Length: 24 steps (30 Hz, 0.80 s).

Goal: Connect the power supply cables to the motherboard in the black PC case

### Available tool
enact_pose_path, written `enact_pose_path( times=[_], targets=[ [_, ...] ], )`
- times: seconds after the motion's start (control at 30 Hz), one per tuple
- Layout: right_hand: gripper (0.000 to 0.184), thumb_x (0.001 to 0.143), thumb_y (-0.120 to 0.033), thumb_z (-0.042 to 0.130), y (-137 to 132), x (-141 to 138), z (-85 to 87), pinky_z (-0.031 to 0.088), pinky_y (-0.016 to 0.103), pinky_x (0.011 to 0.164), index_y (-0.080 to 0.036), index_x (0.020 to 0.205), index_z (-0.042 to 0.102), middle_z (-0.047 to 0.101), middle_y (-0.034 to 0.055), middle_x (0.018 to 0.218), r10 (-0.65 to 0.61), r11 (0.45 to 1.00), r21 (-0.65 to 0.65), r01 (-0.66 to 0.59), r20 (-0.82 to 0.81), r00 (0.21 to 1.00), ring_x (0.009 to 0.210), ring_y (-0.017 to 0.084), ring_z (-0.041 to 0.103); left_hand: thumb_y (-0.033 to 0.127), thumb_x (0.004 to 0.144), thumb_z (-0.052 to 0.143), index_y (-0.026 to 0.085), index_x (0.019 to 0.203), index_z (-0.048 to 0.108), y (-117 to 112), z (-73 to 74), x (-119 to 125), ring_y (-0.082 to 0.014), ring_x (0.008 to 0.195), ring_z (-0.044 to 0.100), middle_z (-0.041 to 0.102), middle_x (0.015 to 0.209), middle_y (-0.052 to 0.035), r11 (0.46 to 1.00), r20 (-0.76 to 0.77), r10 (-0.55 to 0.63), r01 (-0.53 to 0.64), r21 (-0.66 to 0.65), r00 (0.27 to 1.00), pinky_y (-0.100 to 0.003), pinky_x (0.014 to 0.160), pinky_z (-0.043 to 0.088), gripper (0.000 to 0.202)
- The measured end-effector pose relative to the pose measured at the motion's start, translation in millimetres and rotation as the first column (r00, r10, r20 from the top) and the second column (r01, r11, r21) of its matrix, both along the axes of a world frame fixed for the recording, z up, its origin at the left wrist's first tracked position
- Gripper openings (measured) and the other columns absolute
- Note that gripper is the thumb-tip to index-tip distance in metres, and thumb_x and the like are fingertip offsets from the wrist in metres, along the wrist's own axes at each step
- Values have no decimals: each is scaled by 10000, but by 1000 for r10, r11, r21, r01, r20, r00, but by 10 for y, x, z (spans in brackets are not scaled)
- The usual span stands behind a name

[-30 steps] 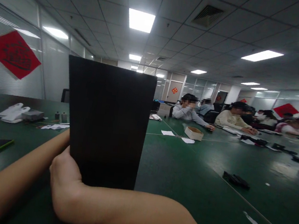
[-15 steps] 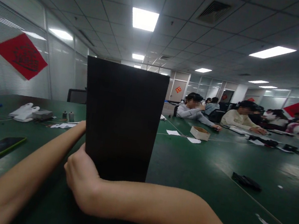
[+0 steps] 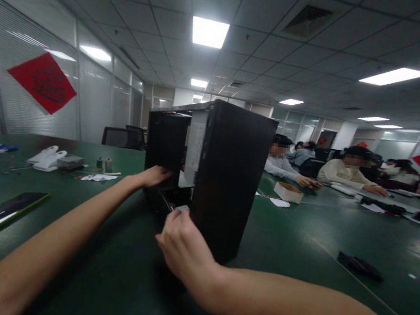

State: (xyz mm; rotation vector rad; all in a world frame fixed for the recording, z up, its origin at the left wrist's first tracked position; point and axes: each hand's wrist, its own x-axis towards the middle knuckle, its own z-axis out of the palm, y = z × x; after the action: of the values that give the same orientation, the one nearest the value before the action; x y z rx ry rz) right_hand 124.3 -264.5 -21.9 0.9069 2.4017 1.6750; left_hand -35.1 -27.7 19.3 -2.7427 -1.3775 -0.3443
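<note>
A black computer case [image 3: 231,176] stands upright on the green table, turned so that its open side shows. Inside it a pale metal panel [image 3: 195,145] is visible. My left hand [image 3: 157,176] is at the case's far left part, with its fingers hooked over the frame of the opening. Curled around the lower edge of the open side, near the front corner, is my right hand [image 3: 185,240]; its fingertips are partly hidden. Both hands are closed on the case.
To the left lie a tablet-like device with a green edge [image 3: 3,212], white plastic bags [image 3: 48,158] and a grey block [image 3: 70,162]. Right of the case are a small open box [image 3: 288,192] and a black item [image 3: 360,265]. Other people [image 3: 352,170] sit along the table.
The computer case has been turned, so its open side now shows where only a flat black panel faced me. My left hand has come into sight, and both hands are farther right.
</note>
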Motion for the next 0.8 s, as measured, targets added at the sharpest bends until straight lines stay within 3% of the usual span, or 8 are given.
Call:
enact_pose_path(
  times=[0.13, 0.23, 0.33, 0.57, 0.8],
  targets=[
    [310, 970, -305, 505, 59, 592, -49, 432, 378, 691, -95, 829, 686, 630, 107, 698, -208, 978, -33, 207, -264, 942, 609, 223, 571, 458, 1007, 223, 96, 1123, 692, -35, -116, 108, -291, 971, 658, 725, 1016, -187, 998, -64, 34, -31, 49, 997, -343, 830, 454, 603],
    [319, 968, -373, 539, 190, 1022, -17, 379, 375, 728, -112, 830, 659, 639, 97, 657, -323, 946, -91, 313, -374, 869, 590, 228, 586, 605, 981, 103, 91, 895, 741, -161, -155, 290, -332, 930, 675, 721, 906, -225, 996, -92, 52, -45, 78, 994, -378, 821, 455, 824],
    [430, 1013, -438, 418, 381, 1436, 4, 333, 372, 755, -128, 831, 654, 685, 129, 699, -326, 945, -149, 290, -424, 845, 640, 236, 618, 709, 932, 50, 119, 789, 747, -286, -135, 522, -339, 890, 690, 719, 860, -213, 992, -142, 59, -41, 123, 988, -383, 793, 464, 924],
    [506, 1027, -433, 327, 753, 2117, -28, 288, 370, 796, -123, 848, 684, 720, 150, 785, -258, 965, -165, 203, -471, 843, 709, 215, 621, 788, 890, 192, 102, 885, 754, -452, -26, 848, -333, 878, 693, 726, 940, -223, 993, -258, 21, 9, 117, 966, -365, 751, 489, 887],
    [511, 1032, -409, 322, 767, 2303, -40, 287, 374, 766, -123, 831, 694, 717, 136, 762, -210, 974, -177, 140, -485, 849, 706, 197, 627, 521, 921, 524, 88, 1095, 706, -800, 191, 887, -285, 916, 676, 710, 1074, -196, 998, -419, -51, 33, -50, 906, -309, 721, 491, 501]
  ],
)
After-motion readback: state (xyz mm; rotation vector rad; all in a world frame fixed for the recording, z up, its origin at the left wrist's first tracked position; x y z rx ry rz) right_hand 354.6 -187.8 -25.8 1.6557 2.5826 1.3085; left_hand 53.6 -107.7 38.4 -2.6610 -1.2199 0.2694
